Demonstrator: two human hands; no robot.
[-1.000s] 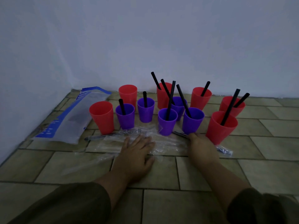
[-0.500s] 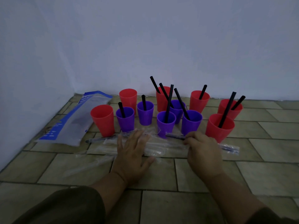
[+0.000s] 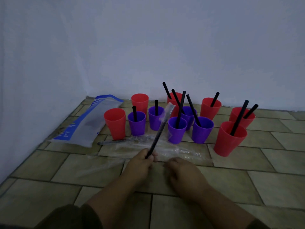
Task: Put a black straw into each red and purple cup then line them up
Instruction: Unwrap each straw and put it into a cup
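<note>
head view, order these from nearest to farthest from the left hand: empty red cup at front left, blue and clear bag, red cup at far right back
1. empty front-left red cup, ahead and left of the left hand.
2. blue and clear bag, further left, toward the wall.
3. far-right back red cup, across the group, holding a straw.

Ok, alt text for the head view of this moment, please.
The left hand holds up a black straw half out of its clear wrapper, while the right hand rests curled on the tiled floor. Behind stand red and purple cups; two red cups at left lack straws.
</note>
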